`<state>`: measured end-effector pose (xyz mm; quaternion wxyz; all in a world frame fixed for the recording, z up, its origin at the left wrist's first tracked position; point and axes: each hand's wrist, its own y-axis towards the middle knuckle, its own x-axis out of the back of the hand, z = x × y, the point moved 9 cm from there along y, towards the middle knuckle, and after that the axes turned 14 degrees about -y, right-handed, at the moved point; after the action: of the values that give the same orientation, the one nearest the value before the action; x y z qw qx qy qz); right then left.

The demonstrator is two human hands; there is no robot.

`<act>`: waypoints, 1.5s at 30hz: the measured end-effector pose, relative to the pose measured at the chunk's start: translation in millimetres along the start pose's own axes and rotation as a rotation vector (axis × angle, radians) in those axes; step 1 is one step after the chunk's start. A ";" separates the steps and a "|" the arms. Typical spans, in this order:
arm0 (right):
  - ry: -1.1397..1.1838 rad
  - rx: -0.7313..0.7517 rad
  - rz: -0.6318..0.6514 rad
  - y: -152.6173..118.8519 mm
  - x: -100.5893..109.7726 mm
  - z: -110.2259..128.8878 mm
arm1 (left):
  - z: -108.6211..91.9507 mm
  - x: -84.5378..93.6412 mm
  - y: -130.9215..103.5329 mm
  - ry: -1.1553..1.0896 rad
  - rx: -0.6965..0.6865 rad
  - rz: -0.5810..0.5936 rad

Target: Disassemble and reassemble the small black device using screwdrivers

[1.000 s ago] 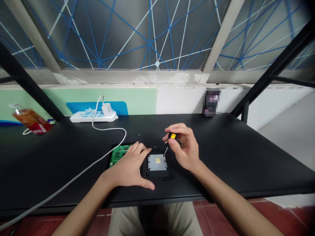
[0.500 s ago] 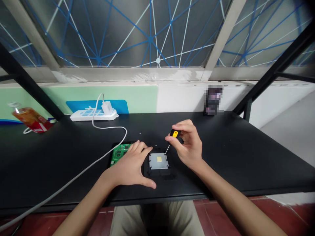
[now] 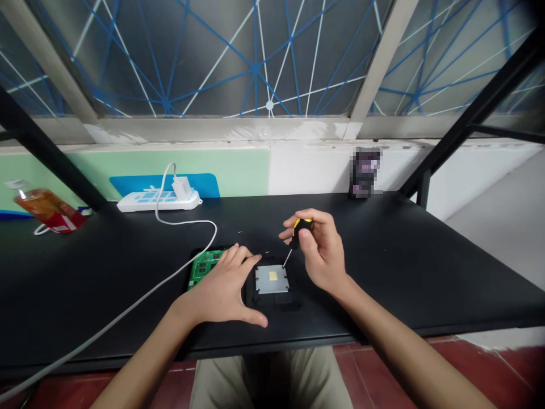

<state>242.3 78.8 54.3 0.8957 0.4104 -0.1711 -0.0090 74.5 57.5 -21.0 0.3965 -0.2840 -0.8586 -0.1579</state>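
Observation:
A black and yellow screwdriver [image 3: 300, 232] is gripped in my right hand [image 3: 322, 250], its shaft slanting down to the left. The tip meets the upper right corner of a silver metal plate [image 3: 261, 278], which has a small pale yellow pad [image 3: 273, 276] on it. That plate sits on a black housing [image 3: 281, 299], hard to make out against the dark table. My left hand [image 3: 225, 287] lies spread over the housing's left side, thumb and fingers apart. Partly covered by it is a green circuit board [image 3: 200, 270] in a black frame.
A white cable [image 3: 179, 268] runs from a charger [image 3: 182, 188] on a white power strip [image 3: 159, 200] across the black table [image 3: 426, 272]. At the far left a drink bottle [image 3: 49, 207] leans over. A blurred dark object [image 3: 365, 173] stands against the back wall.
My right fingers have shifted on the screwdriver's handle, which now shows more from the side. The tip stays at the plate's corner, and my left hand keeps its place.

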 end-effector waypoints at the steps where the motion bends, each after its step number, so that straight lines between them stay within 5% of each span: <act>1: 0.023 0.003 0.003 -1.0 -0.1 0.3 | 0.2 -0.1 -0.1 0.002 0.004 0.001; 25: -0.248 0.103 -0.100 -5.3 5.2 3.4 | -2.1 0.8 0.4 0.002 0.013 -0.001; 45: -0.034 0.063 -0.058 -4.3 3.3 3.3 | -1.6 0.6 -0.8 -0.011 0.005 -0.011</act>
<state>244.9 73.0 54.1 0.8787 0.4428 -0.1746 -0.0368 74.6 56.3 -19.6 0.3915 -0.2789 -0.8629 -0.1563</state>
